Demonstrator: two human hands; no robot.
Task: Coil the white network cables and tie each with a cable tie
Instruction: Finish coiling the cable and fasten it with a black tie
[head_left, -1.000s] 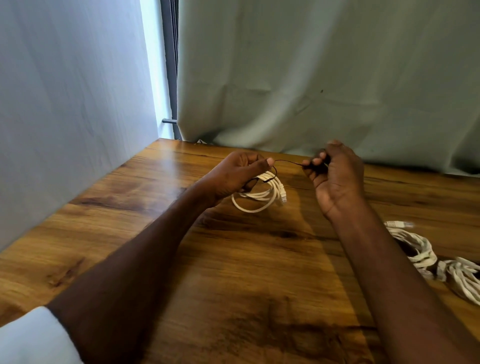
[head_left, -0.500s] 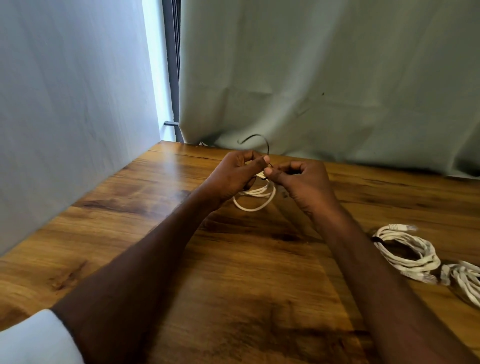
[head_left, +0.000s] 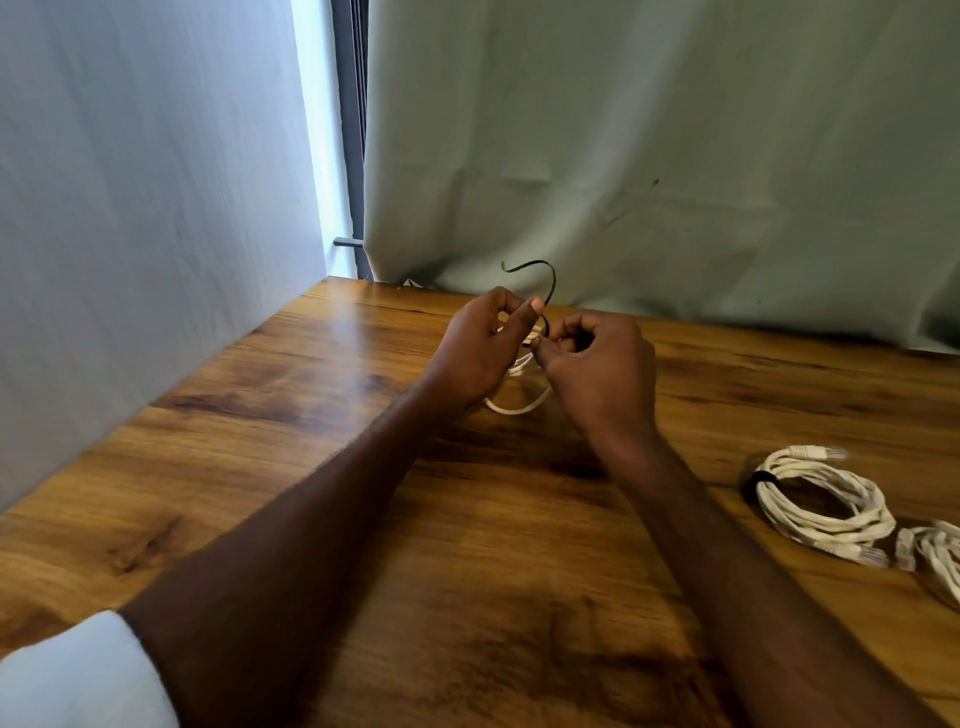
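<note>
Hands count 2, both raised just above the wooden table (head_left: 322, 441) near its far edge. Left hand (head_left: 480, 353) grips 1 small white cable coil (head_left: 519, 405), whose loop hangs below between the hands. Right hand (head_left: 597, 364) pinches 1 black cable tie (head_left: 540, 273) at the coil; the tie's free end arches up above the fingers. On the table to the right lie 2 more white coils: 1 tied coil (head_left: 826, 499) with a dark band around it, and 1 edge coil (head_left: 940, 561) cut off by the frame, just beside it. 1 white sleeve (head_left: 78, 675) shows at lower left.
</note>
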